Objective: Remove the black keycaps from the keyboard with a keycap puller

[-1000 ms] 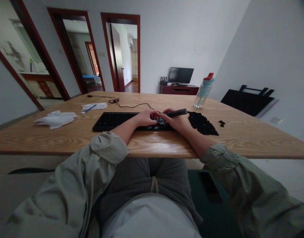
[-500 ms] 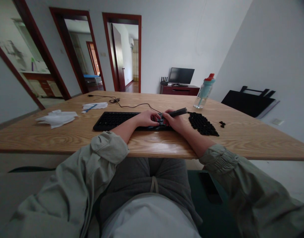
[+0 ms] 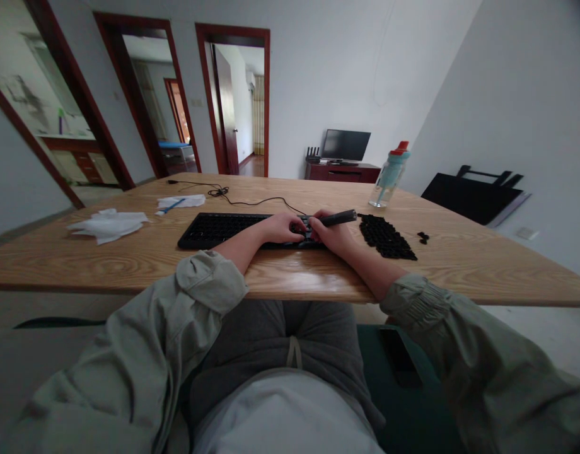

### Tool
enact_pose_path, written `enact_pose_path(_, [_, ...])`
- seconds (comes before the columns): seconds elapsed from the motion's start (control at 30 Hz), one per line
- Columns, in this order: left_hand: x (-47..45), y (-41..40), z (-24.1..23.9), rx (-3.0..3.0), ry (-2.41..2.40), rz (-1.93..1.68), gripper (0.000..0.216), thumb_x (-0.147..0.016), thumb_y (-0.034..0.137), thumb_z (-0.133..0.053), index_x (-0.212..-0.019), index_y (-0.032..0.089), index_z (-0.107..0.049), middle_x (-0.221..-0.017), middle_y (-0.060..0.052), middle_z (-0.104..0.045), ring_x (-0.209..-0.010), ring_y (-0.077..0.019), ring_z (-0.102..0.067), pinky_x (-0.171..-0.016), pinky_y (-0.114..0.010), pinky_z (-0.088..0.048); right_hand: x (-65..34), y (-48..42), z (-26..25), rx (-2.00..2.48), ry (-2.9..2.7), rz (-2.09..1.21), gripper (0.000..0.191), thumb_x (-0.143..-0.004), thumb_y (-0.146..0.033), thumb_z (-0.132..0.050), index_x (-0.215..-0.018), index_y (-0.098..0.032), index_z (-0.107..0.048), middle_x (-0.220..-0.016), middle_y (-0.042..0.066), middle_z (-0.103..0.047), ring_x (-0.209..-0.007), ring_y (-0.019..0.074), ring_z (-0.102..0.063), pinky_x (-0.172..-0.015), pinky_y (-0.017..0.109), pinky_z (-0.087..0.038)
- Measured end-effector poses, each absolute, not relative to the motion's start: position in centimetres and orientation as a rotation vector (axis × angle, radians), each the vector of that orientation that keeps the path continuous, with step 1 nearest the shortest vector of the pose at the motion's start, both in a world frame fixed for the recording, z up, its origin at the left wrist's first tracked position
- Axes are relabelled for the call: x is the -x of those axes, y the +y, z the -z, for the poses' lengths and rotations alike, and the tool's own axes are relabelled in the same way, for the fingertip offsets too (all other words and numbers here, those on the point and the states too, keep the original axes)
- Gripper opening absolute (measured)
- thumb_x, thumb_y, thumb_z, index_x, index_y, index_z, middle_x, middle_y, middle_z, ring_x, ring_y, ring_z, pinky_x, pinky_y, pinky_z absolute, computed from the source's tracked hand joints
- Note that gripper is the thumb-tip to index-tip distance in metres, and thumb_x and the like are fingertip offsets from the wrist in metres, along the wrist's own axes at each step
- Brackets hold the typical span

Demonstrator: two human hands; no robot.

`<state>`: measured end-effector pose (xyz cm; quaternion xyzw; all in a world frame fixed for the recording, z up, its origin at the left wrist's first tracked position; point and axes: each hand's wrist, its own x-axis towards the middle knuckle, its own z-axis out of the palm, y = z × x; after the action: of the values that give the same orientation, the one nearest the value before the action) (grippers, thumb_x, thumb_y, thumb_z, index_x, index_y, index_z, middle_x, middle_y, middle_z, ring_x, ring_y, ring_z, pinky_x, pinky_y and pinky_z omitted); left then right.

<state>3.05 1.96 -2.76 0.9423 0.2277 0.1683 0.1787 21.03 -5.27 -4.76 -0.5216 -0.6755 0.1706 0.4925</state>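
Note:
A black keyboard (image 3: 219, 229) lies across the wooden table (image 3: 129, 261) in front of me. My left hand (image 3: 281, 227) rests on its right part, fingers curled down onto the keys. My right hand (image 3: 331, 234) is closed around a dark rod-like tool (image 3: 338, 218) whose handle points right; its tip meets the keyboard between both hands. A heap of loose black keycaps (image 3: 384, 236) lies just right of the keyboard, with two stray caps (image 3: 423, 237) further right.
Crumpled white tissues (image 3: 108, 224) and a white sheet with a blue pen (image 3: 180, 202) lie at the left. The keyboard cable (image 3: 243, 201) runs toward the far edge. A bottle with a red cap (image 3: 389, 175) stands at the back right. Behind are doorways, a monitor and a folded black frame.
Both hands stay at the keyboard's right end. The right hand with the tool has shifted slightly, and the tool's handle lies a little lower and flatter.

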Motion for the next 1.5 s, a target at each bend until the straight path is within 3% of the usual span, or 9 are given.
enact_pose_path(0.27, [-2.9, 1.5, 2.6, -2.600, 0.693, -0.561, 0.048, -0.074, 0.030, -0.067, -0.119, 0.013, -0.065, -0.085, -0.003, -0.067, -0.070, -0.0131, -0.056, -0.066, -0.025, -0.044, -21.5, -4.1, 4.2, 1.291, -1.539, -0.458, 0.026, -0.080, -0.045, -0.062, -0.081, -0.020, -0.058, -0.058, -0.001, -0.058, -0.048, 0.0131, -0.053, -0.045, 0.025, -0.042])
enact_pose_path(0.53, [-3.8, 1.9, 2.6, -2.570, 0.660, -0.548, 0.032, -0.067, 0.026, -0.071, -0.096, 0.014, -0.073, -0.080, -0.002, -0.070, -0.073, -0.0143, -0.060, -0.072, -0.025, -0.047, -21.2, -4.2, 3.6, 1.284, -1.596, -0.453, 0.017, -0.076, -0.036, -0.062, -0.076, -0.019, -0.060, -0.065, 0.000, -0.061, -0.056, 0.0137, -0.055, -0.052, 0.026, -0.046])
enact_pose_path(0.8, [-4.2, 2.1, 2.9, -2.538, 0.593, -0.523, 0.038, -0.066, 0.016, -0.064, -0.102, 0.013, -0.072, -0.080, -0.001, -0.070, -0.067, -0.0142, -0.059, -0.064, -0.025, -0.046, -21.3, -3.4, 4.6, 1.193, -1.655, -0.362, 0.019, -0.077, -0.035, -0.060, -0.075, -0.017, -0.064, -0.075, 0.005, -0.068, -0.070, 0.0180, -0.062, -0.061, 0.028, -0.048])
enact_pose_path(0.97, [-4.7, 2.7, 3.6, -2.525, 0.546, -0.533, 0.035, -0.064, 0.013, -0.062, -0.097, 0.013, -0.074, -0.084, -0.002, -0.073, -0.072, -0.0165, -0.062, -0.071, -0.028, -0.049, -20.7, -3.6, 4.9, 1.258, -1.631, -0.384, 0.023, -0.076, -0.038, -0.064, -0.077, -0.015, -0.067, -0.080, 0.008, -0.072, -0.072, 0.0187, -0.063, -0.063, 0.029, -0.050])
enact_pose_path(1.17, [-4.5, 3.0, 3.7, -2.568, 0.560, -0.543, 0.042, -0.065, 0.014, -0.063, -0.106, 0.014, -0.073, -0.088, -0.002, -0.073, -0.078, -0.0178, -0.063, -0.077, -0.029, -0.050, -20.5, -3.7, 5.1, 1.270, -1.640, -0.362, 0.030, -0.077, -0.045, -0.066, -0.082, -0.015, -0.068, -0.084, 0.009, -0.072, -0.075, 0.0185, -0.064, -0.068, 0.030, -0.051])
enact_pose_path(1.3, [-4.3, 2.6, 3.5, -2.564, 0.572, -0.551, 0.047, -0.067, 0.015, -0.063, -0.113, 0.012, -0.069, -0.090, -0.003, -0.072, -0.078, -0.0169, -0.062, -0.076, -0.028, -0.049, -20.8, -3.7, 5.0, 1.198, -1.648, -0.397, 0.026, -0.077, -0.038, -0.066, -0.088, -0.015, -0.069, -0.086, 0.008, -0.072, -0.075, 0.0181, -0.064, -0.069, 0.030, -0.052])
enact_pose_path(1.5, [-4.2, 2.8, 3.5, -2.497, 0.633, -0.581, 0.025, -0.078, 0.030, -0.060, -0.093, 0.012, -0.070, -0.079, -0.002, -0.068, -0.074, -0.0162, -0.059, -0.073, -0.028, -0.047, -21.5, -3.7, 4.5, 1.196, -1.648, -0.373, 0.027, -0.079, -0.040, -0.065, -0.085, -0.014, -0.070, -0.082, 0.008, -0.072, -0.072, 0.0183, -0.062, -0.066, 0.030, -0.050])
